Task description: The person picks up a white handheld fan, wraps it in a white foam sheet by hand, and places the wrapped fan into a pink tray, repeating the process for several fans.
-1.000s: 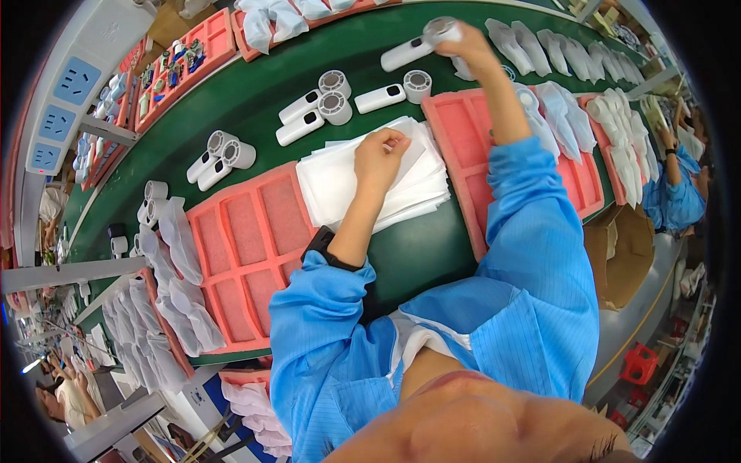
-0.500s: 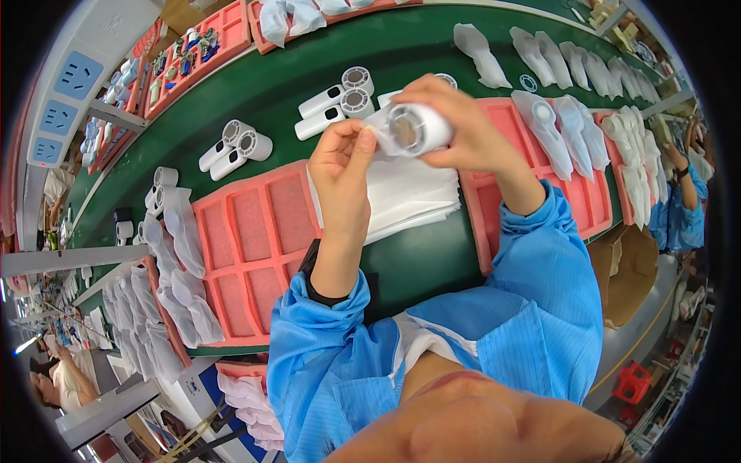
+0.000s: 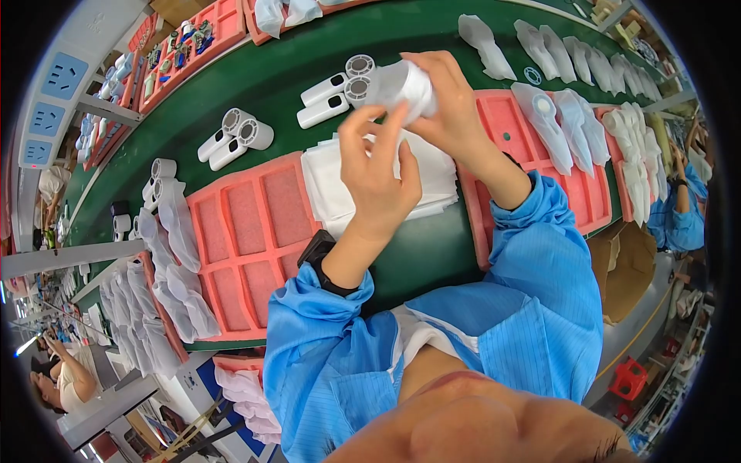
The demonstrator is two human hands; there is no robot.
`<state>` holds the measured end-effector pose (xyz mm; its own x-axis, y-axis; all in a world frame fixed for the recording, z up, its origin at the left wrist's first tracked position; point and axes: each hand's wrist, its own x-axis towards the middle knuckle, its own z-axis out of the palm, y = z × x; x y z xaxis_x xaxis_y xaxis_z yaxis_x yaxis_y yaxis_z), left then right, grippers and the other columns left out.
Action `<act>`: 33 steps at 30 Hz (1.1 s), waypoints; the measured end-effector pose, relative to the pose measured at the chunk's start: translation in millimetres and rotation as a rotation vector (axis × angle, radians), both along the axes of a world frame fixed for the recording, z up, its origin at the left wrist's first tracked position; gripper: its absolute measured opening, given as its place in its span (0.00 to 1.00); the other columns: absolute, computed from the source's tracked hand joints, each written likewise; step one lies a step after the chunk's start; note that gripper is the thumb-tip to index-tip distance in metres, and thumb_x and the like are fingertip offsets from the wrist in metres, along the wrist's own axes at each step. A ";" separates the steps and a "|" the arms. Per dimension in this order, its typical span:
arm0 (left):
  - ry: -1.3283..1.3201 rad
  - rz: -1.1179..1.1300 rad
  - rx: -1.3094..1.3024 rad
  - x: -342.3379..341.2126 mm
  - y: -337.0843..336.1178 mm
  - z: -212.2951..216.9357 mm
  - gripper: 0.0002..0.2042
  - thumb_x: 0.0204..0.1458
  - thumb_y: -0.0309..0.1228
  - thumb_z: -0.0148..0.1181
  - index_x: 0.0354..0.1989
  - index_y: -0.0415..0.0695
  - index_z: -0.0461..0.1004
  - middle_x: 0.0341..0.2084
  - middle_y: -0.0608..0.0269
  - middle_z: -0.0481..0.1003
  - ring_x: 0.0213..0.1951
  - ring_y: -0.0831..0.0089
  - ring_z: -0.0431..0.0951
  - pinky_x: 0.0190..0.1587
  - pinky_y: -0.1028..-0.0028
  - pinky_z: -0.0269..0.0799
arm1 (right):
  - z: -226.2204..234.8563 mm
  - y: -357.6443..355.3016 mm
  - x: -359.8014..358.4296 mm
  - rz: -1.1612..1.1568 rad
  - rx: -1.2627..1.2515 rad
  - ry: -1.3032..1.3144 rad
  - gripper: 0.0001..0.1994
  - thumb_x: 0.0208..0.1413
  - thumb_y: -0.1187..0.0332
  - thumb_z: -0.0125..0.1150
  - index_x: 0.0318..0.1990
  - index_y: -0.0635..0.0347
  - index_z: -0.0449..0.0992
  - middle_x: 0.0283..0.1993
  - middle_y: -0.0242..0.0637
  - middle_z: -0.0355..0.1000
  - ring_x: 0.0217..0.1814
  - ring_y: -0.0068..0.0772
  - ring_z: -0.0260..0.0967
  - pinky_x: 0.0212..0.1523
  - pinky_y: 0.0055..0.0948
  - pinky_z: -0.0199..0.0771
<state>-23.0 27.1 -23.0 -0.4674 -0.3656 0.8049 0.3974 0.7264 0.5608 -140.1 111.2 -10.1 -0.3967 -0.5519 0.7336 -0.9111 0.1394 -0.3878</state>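
Though blurry, white device (image 3: 417, 92) (apparently wrapped) within the right hand (image 3: 455, 112).

The held wrapper (image 3: 395, 82) looks thin, translucent and softly creased. Toward the far edge of the smooth green worktop (image 3: 421, 258), the white devices (image 3: 320, 113) are smooth plastic; at its near edge, the pink tray (image 3: 241, 262) looks matt, foam-like.

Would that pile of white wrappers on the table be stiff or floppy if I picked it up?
The pile of white wrappers would probably flop, since the similar wrap in the right hand looks creased. It may slither apart, because its edges lie unevenly. Each wrapper looks thin, so probably very light.
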 end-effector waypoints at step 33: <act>-0.115 -0.217 1.001 -6.7 -76.3 2.2 0.09 0.43 0.30 0.70 0.26 0.40 0.76 0.32 0.67 0.69 0.31 0.80 0.66 0.36 0.78 0.62 | 15.4 10.1 -12.2 0.485 0.345 -0.791 0.20 0.48 0.61 0.66 0.43 0.67 0.71 0.38 0.53 0.74 0.41 0.50 0.72 0.40 0.33 0.71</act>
<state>-29.7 -49.2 -20.8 -0.6579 -0.7427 0.1246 0.3703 -0.1749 0.9123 -152.3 121.3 5.3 -0.3776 -0.9178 0.1228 -0.3952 0.0398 -0.9177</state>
